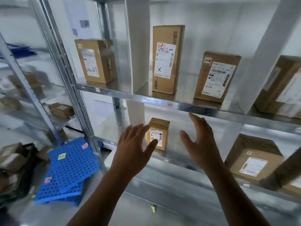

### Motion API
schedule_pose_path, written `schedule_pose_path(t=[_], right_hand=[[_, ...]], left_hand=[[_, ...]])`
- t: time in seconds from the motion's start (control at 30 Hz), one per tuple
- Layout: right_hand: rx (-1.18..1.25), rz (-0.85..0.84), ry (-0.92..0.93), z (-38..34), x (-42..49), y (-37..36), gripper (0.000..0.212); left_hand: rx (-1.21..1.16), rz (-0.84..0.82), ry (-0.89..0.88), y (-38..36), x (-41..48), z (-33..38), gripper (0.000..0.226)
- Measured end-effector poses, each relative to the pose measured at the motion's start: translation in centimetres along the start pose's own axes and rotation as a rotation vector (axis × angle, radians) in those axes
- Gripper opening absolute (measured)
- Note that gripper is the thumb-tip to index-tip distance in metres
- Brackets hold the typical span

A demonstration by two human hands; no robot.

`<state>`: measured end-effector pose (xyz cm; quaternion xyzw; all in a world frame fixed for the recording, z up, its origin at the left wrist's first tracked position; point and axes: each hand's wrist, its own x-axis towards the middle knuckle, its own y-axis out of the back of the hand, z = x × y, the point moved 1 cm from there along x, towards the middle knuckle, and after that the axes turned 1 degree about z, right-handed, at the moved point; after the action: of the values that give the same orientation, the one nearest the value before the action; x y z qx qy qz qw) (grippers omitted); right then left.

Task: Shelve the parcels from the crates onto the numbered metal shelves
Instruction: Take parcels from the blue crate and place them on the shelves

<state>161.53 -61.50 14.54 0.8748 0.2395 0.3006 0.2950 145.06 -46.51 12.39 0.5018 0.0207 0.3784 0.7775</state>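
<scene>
Our left hand (135, 145) and right hand (197, 137) are spread wide and empty, flanking the small upright brown cardboard parcel (158, 133) at twelve o'clock on the lower galvanised metal shelf (172, 159), label outward so its number reads, likely just placed.

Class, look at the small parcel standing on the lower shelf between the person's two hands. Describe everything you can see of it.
The small parcel is a brown cardboard box, taller than wide, standing upright on the lower metal shelf. Clear tape crosses its top. A white printed label with barcodes covers its front, with a small handwritten tag at the label's upper left. Both hands are open; the left hand overlaps its lower left edge in view, though contact is unclear; the right hand is apart.
</scene>
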Motion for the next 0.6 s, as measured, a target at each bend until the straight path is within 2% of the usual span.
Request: schedule_pose_path(t=[0.27,0.37,0.6], right_hand=[[-0.014,-0.129,0.146,-9.5,-4.7,-6.9,0.059],[-0.009,-0.204,0.187,-13.7,-6.7,-11.4,0.066],[0.013,-0.433,0.303,-21.1,-10.5,-23.3,0.061]], left_hand=[[0.073,0.085,0.032,7.8,-5.3,-7.8,0.071],[0.098,0.123,0.102,11.0,-8.3,-12.5,0.071],[0.137,0.157,0.366,15.3,-14.3,-23.6,0.067]])
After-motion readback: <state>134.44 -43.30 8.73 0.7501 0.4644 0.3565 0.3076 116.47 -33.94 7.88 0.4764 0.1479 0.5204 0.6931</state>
